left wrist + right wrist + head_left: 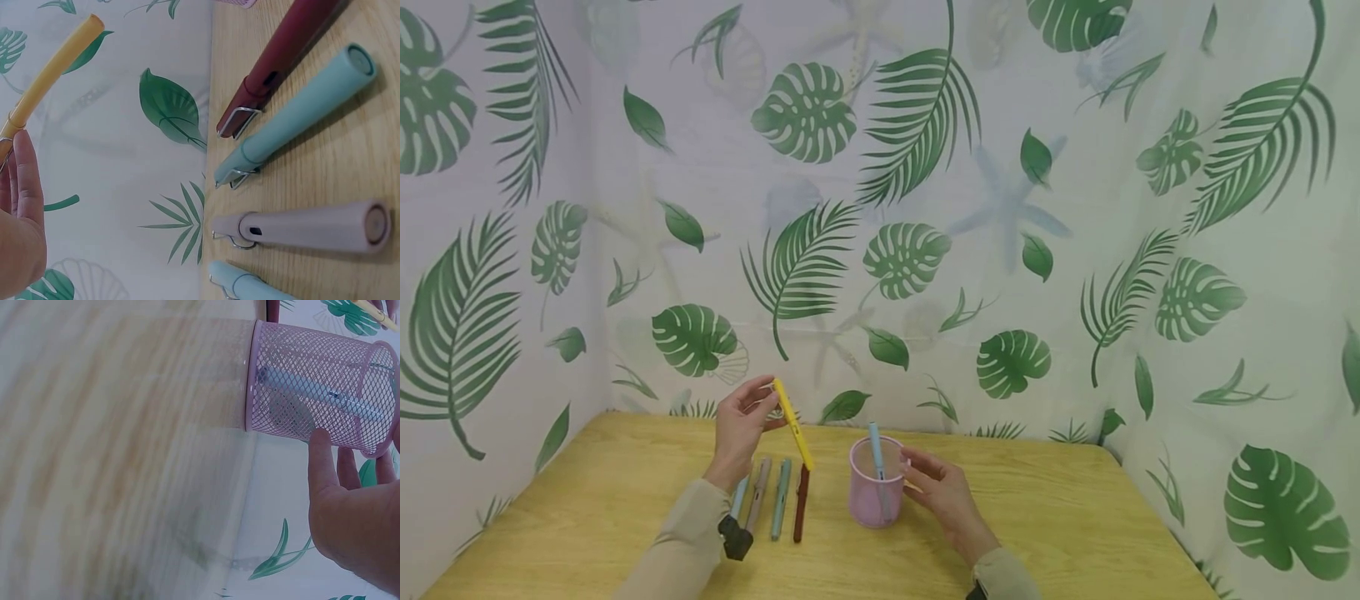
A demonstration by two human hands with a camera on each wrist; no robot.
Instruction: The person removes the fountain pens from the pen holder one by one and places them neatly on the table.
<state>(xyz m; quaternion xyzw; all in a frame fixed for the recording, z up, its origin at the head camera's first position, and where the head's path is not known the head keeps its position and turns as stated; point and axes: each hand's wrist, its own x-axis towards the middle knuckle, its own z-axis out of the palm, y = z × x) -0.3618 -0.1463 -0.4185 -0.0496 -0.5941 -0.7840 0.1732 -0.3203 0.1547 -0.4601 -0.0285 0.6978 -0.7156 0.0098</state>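
My left hand (739, 432) pinches a yellow pen (794, 427) near its clip end, raised and tilted above the table. In the left wrist view, the yellow pen (59, 65) rises from the fingers. A pink mesh pen holder (867, 502) stands upright on the table with a light blue pen (876, 450) leaning inside. My right hand (949, 498) is at the holder's right side, its fingertips touching near the rim. The right wrist view shows rather straight fingers (322, 459) against the mesh pen holder (294, 353).
Left of the holder, a dark red pen (801, 508), a teal pen (781, 500), a greyish-lilac pen (759, 492) and a light blue pen (740, 497) lie side by side on the wooden table (1060, 525). A leaf-patterned curtain (925, 350) hangs behind and at both sides.
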